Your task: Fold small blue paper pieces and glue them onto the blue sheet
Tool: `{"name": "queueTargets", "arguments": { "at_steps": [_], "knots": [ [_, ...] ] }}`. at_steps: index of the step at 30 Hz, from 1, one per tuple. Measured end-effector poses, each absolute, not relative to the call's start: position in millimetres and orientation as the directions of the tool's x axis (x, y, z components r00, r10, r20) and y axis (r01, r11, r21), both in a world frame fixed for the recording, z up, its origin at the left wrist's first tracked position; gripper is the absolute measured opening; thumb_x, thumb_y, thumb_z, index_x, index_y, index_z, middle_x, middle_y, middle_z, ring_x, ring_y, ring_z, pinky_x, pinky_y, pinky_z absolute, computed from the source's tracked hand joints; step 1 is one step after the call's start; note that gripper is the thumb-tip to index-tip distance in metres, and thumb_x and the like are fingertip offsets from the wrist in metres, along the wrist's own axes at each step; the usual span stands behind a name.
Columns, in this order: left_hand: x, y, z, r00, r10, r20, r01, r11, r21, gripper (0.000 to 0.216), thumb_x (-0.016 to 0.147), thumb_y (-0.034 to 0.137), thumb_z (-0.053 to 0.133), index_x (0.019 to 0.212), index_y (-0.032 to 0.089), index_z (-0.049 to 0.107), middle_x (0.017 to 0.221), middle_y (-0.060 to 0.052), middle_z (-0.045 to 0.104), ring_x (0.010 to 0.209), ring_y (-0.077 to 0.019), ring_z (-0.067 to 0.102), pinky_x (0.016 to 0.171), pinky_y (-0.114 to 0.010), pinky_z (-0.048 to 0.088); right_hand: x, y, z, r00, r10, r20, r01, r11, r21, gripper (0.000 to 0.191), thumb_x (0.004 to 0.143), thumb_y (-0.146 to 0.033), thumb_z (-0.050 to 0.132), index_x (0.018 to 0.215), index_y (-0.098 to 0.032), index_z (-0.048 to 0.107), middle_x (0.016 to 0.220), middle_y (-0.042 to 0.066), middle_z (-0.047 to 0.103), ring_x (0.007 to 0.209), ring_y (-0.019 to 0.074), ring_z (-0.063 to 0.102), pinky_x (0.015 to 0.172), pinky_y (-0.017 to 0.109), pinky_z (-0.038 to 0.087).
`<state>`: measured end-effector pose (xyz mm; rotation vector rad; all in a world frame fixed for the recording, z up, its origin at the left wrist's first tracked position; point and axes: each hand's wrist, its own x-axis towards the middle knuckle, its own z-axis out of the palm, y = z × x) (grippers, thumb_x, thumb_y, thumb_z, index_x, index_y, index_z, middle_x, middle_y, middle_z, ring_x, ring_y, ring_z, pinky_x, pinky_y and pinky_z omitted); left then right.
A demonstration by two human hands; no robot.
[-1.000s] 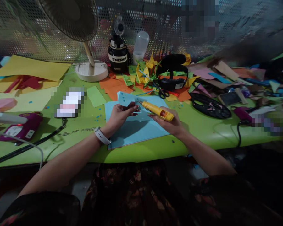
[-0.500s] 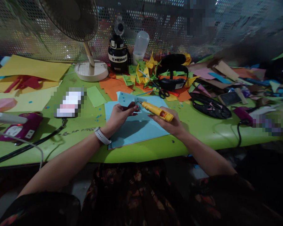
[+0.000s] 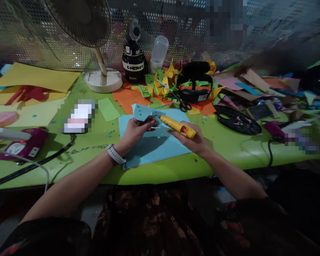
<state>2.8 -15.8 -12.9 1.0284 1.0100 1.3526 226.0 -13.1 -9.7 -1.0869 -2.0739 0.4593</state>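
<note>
**Blue piece in my left grip, tool tip at its edge**

My left grip (image 3: pixel 132 133) is closed, thumb against fingers, on a folded blue piece (image 3: pixel 142 112) with darker dots; my fingers hide its lower part. My right grip (image 3: pixel 196 142) is wrapped around a yellow tool (image 3: pixel 177 126), its dark tip pointing left at the piece's right side. I cannot tell whether tip and paper touch. Both are over blue sheets (image 3: pixel 154 153) lying on the green desk (image 3: pixel 176 176).

The far side is crowded. Just beyond the sheets lie scissors (image 3: pixel 185 106) and orange paper (image 3: pixel 128 97), with yellow folds (image 3: pixel 165 80) heaped behind and a black case (image 3: pixel 194 95) beside them. Farther back stand a fan (image 3: pixel 103 85), a dark bottle (image 3: pixel 134 67) and a clear cup (image 3: pixel 160 49).

To my left are a green card (image 3: pixel 108 109), a phone (image 3: pixel 78 117) with its screen blurred out, a purple box (image 3: pixel 26 144) and a black strap (image 3: pixel 42 160) running toward the desk's near edge. To my right, a black plate (image 3: pixel 237 120) with holes lies near my hand, mixed paper scraps (image 3: pixel 232 83) behind it.
</note>
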Motion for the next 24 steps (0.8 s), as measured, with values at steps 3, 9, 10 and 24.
{"name": "queueTargets", "arguments": {
  "at_steps": [3,9,10,24],
  "knots": [
    [2.9,-16.5,-11.9,-0.020,0.999,0.025,-0.249,-0.029,0.968,0.034,0.062,0.037,0.087,0.082,0.015,0.072,0.078,-0.004,0.075,0.073,-0.0173,0.072,0.068,-0.030,0.059,225.7,-12.9,-10.3,-0.370,0.813,0.449,0.559,0.581,-0.592,0.043,0.087,-0.052,0.063,0.066,-0.022,0.042,0.062,-0.004,0.041,0.057,0.0102,0.040,0.055,0.028,0.037],
    [3.2,-15.7,-12.5,-0.025,0.999,0.024,-0.257,-0.029,0.966,0.029,0.064,0.034,0.086,0.081,0.016,0.072,0.077,-0.003,0.074,0.072,-0.0157,0.072,0.067,-0.028,0.059,225.4,-12.8,-10.2,-0.375,0.817,0.438,0.574,0.575,-0.583,0.041,0.088,-0.052,0.063,0.067,-0.022,0.045,0.063,-0.003,0.044,0.058,0.0109,0.041,0.055,0.030,0.038],
    [3.1,-15.3,-13.1,-0.025,0.999,0.024,-0.259,-0.030,0.965,0.029,0.064,0.034,0.086,0.081,0.016,0.072,0.077,-0.003,0.074,0.072,-0.0156,0.072,0.066,-0.027,0.059,225.4,-12.8,-10.1,-0.374,0.814,0.444,0.571,0.580,-0.581,0.041,0.088,-0.052,0.063,0.067,-0.022,0.045,0.063,-0.003,0.043,0.058,0.0108,0.041,0.055,0.029,0.038],
    [2.4,-10.1,-16.9,-0.090,0.986,0.142,-0.179,-0.156,0.971,0.035,0.058,0.039,0.088,0.075,0.015,0.071,0.069,-0.001,0.072,0.064,-0.0160,0.071,0.063,-0.028,0.060,226.8,-12.3,-9.9,-0.408,0.792,0.455,0.541,0.611,-0.578,0.039,0.089,-0.048,0.063,0.068,-0.023,0.041,0.064,-0.004,0.042,0.058,0.0111,0.042,0.057,0.029,0.038]
  ]
}}
